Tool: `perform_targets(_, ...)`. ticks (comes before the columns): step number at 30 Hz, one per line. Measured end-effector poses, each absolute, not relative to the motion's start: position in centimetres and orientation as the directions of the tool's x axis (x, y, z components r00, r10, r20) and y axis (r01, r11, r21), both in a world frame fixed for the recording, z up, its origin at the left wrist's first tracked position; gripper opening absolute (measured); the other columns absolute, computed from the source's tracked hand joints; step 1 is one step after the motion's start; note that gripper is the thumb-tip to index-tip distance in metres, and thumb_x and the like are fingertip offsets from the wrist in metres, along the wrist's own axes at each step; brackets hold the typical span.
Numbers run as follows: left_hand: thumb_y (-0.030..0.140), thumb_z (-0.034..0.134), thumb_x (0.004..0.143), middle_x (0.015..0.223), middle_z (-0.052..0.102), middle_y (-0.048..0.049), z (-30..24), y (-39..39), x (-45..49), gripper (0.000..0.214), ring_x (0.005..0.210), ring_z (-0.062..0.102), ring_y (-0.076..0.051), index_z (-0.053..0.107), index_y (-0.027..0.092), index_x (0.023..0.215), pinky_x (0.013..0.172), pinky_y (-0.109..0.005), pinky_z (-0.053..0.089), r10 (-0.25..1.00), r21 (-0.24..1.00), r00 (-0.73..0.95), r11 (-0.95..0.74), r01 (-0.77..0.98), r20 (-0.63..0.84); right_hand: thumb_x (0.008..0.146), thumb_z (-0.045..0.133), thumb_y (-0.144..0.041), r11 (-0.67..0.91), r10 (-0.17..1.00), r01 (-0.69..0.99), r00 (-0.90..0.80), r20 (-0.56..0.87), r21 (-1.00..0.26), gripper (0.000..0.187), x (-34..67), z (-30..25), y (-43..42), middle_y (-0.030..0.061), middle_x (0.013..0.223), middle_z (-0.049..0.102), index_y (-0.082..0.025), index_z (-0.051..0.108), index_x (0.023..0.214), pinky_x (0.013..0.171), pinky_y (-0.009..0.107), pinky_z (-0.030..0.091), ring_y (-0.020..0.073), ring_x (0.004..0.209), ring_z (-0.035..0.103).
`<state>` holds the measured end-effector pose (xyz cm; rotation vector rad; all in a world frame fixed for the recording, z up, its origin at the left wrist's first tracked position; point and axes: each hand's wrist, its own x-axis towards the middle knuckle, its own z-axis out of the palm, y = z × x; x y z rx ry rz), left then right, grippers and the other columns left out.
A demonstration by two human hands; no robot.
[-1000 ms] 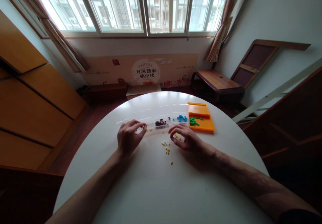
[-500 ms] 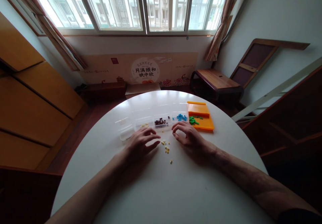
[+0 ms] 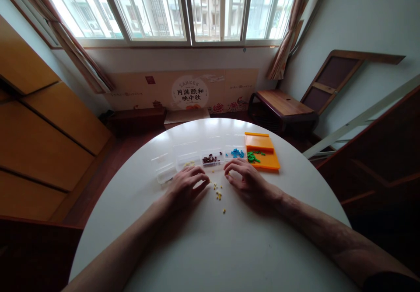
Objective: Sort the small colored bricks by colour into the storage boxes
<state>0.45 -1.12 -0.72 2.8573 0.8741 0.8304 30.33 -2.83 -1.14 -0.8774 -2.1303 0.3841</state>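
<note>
My left hand (image 3: 190, 183) rests at the left of a loose scatter of small yellow pieces (image 3: 218, 193) on the white table. Its thumb and forefinger are pinched together, with a tiny yellow piece (image 3: 210, 181) at the tips. Across the scatter, my right hand (image 3: 244, 178) is curled with thumb and fingers closed; whatever sits between them is too small to name. Beyond the hands stand clear compartments: one with pale yellow pieces (image 3: 189, 164), one with dark brown pieces (image 3: 211, 159), one with blue pieces (image 3: 236, 153).
An orange tray (image 3: 271, 163) holding green pieces (image 3: 252, 157) stands right of the clear compartments. A single yellow piece (image 3: 224, 211) lies nearer me on the round white table (image 3: 210, 252). A wooden stool (image 3: 284, 104) is beyond the table, below the window.
My left thumb and forefinger have closed together on a small yellow piece from the scatter. My right hand has stayed nearly in place.
</note>
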Motion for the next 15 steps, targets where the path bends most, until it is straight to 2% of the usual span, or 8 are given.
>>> perform_targets(3,0.026,0.062,0.109,0.103,0.077,-0.0064,-0.6,-1.0,0.4,0.017,0.094,0.071,-0.021,0.075,0.022,0.099,0.088,-0.036,0.055,0.524,0.16,0.675,-0.836,0.526,0.519,0.101,0.071,-0.019,0.742,0.67,0.459,-0.491,0.556,-0.489,0.01,30.3,-1.3,-2.9,0.0068,0.119,0.076,-0.025,0.072,0.108,0.105,0.046,0.056,0.0251,0.112,0.069)
perform_targets(6,0.027,0.062,0.11,0.1,0.077,-0.0056,0.0,-0.9,0.1,0.019,0.092,0.071,-0.021,0.075,0.022,0.098,0.086,-0.036,0.054,0.531,0.117,0.639,-0.811,0.573,0.556,0.104,0.069,-0.022,0.803,0.595,0.455,-0.588,0.548,-0.384,0.02,30.2,-1.2,-3.2,0.0075,0.128,0.076,-0.027,0.073,0.124,0.106,0.047,0.056,0.0253,0.117,0.068)
perform_targets(9,0.029,0.061,0.11,0.099,0.077,-0.0056,0.8,-0.6,-0.6,0.02,0.091,0.071,-0.021,0.075,0.022,0.097,0.086,-0.036,0.053,0.609,0.124,0.522,-0.713,0.69,0.597,0.108,0.063,-0.02,0.849,0.528,0.437,-0.672,0.519,-0.297,0.03,30.0,-0.7,-3.4,0.0063,0.135,0.075,-0.031,0.072,0.135,0.108,0.045,0.055,0.0231,0.121,0.068)
perform_targets(12,0.032,0.062,0.109,0.099,0.076,-0.0058,1.4,-0.1,-1.5,0.022,0.09,0.07,-0.022,0.075,0.021,0.096,0.087,-0.037,0.052,0.698,0.168,0.388,-0.586,0.793,0.601,0.109,0.062,-0.019,0.861,0.508,0.425,-0.703,0.498,-0.279,0.03,29.8,-0.2,-3.6,0.0049,0.137,0.076,-0.033,0.073,0.134,0.108,0.043,0.055,0.0216,0.123,0.069)
perform_targets(15,0.032,0.061,0.108,0.097,0.075,-0.0055,1.5,0.2,-2.1,0.022,0.091,0.07,-0.024,0.075,0.021,0.095,0.087,-0.038,0.052,0.747,0.175,0.335,-0.512,0.841,0.575,0.109,0.065,-0.024,0.856,0.517,0.428,-0.697,0.497,-0.29,0.023,29.8,-0.1,-3.6,0.0037,0.136,0.076,-0.033,0.076,0.127,0.108,0.042,0.055,0.0213,0.122,0.07)
